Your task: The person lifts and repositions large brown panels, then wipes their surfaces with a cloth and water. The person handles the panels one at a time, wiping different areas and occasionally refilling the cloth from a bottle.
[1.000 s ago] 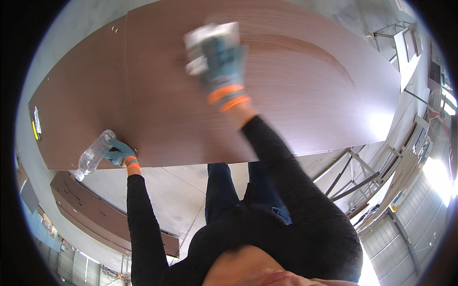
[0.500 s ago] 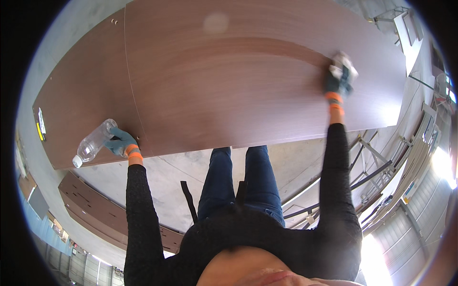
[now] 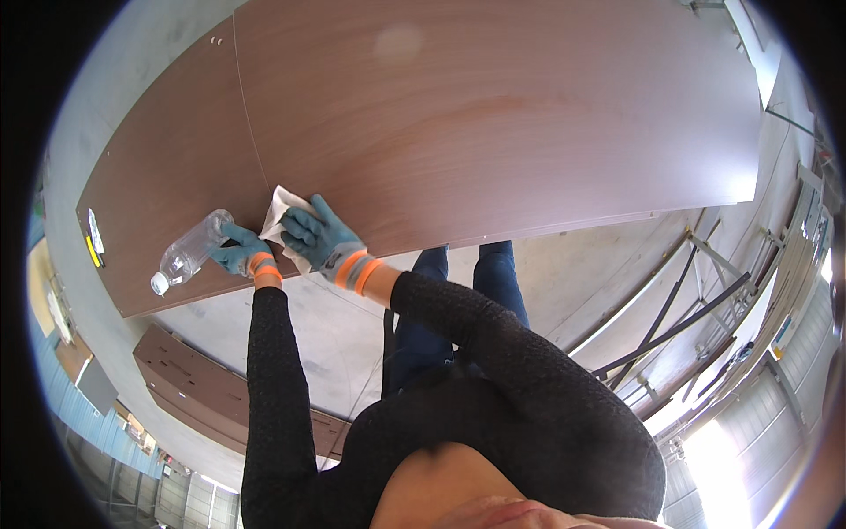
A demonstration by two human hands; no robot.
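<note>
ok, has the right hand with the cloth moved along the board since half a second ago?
Yes. The right hand with the white cloth has swept from the brown board's right end to its left, next to the left hand holding the bottle.

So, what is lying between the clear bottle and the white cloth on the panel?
In the head view, only the gloved left hand holding the bottle; the cloth sits just beyond.

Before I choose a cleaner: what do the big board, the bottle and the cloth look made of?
The board looks like wood-grain laminate or veneer, brown with a soft sheen. The bottle in the left hand looks like clear plastic. The cloth under the right hand is white, thin and creased; whether fabric or paper is unclear.
</note>
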